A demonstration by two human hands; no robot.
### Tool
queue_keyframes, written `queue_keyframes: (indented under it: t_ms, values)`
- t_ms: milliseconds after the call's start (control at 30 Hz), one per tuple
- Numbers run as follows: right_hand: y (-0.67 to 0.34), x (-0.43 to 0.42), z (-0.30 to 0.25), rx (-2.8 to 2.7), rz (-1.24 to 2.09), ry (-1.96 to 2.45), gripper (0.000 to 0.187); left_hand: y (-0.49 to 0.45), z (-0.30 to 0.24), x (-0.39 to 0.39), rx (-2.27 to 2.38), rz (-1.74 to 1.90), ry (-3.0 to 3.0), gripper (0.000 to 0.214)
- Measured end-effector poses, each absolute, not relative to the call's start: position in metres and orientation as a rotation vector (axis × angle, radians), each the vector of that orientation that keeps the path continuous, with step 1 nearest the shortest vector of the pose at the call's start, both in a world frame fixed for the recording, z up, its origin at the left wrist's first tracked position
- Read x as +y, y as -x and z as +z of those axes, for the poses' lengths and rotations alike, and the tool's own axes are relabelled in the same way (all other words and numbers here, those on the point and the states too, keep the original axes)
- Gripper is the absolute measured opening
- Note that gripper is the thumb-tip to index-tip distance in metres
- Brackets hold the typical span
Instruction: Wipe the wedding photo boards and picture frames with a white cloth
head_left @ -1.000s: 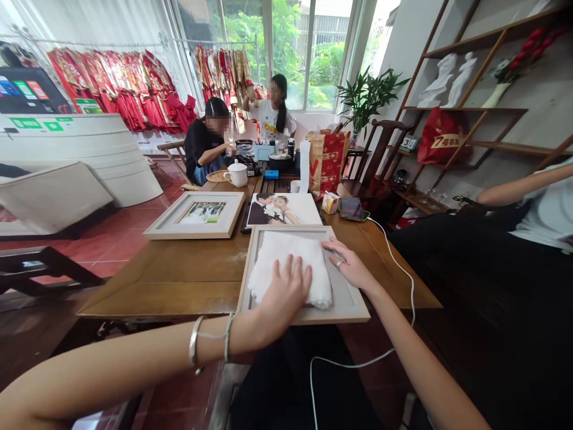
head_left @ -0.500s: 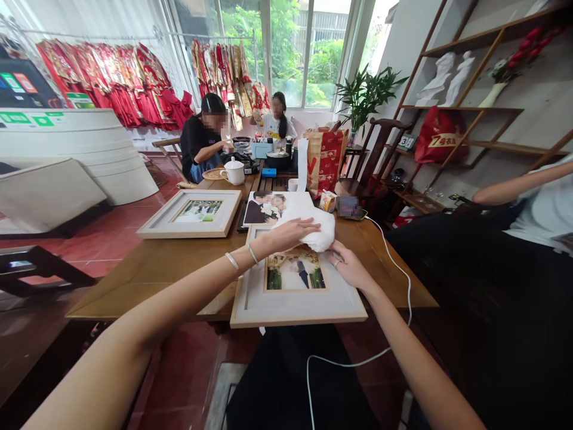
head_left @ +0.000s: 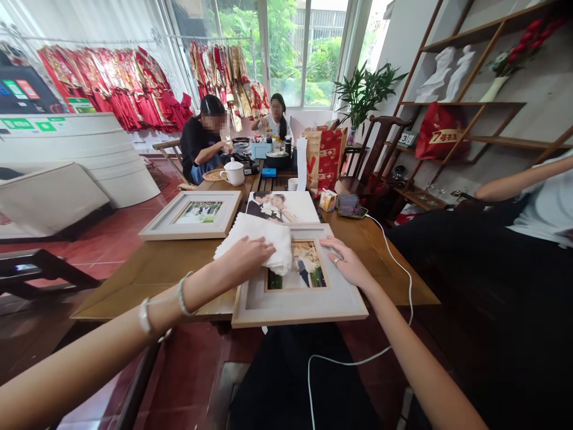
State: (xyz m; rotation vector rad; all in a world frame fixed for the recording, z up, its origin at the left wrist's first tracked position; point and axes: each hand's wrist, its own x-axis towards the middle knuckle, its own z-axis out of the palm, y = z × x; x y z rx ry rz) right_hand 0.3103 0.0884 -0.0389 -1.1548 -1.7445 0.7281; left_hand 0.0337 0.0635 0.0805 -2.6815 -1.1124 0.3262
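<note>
A white cloth [head_left: 264, 236] lies bunched over the left side of a light-wood picture frame [head_left: 295, 319]. My left hand [head_left: 248, 260] is on top of the cloth and grips it, fingers over the fabric. Under the cloth's edge, part of the framed photo [head_left: 308, 266] is covered. My right hand [head_left: 344, 263], with a ring on one finger, holds the frame's right rim, its fingers reaching over onto the pale mat; its thumb cannot be made out. Just behind this frame lies a large photo print of a couple [head_left: 290, 206].
A second framed picture [head_left: 192, 230] lies at the left of the wooden table [head_left: 156, 269]. Beyond are a white lidded mug [head_left: 233, 172], a red-brown paper bag [head_left: 324, 158] and a phone [head_left: 351, 206] with a white cable [head_left: 403, 272]. Two people sit at the far end; another person is on the right.
My left hand has moved the cloth from the frame's upper right to its left side, uncovering the upper right corner and the couple print. My right hand stays on the right rim.
</note>
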Motion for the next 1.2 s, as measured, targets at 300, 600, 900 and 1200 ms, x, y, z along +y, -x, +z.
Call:
queue_keyframes:
  t_ms: [300,600,900,1200]
  values:
    - [-0.31,0.087,-0.038,-1.743,0.73,1.147,0.034,-0.037,0.083,-0.05,-1.345,0.434,2.74,0.057]
    - [-0.311,0.086,-0.036,-1.771,0.725,1.163,0.034,-0.027,0.064,0.029,-1.372,0.089,2.591,0.057]
    - [-0.312,0.087,-0.036,-1.78,0.713,1.15,0.034,-0.027,0.048,0.102,-1.413,-0.122,2.432,0.048]
    - [-0.308,0.086,-0.035,-1.761,0.681,1.181,0.036,-0.026,0.08,0.006,-1.333,0.284,2.709,0.046]
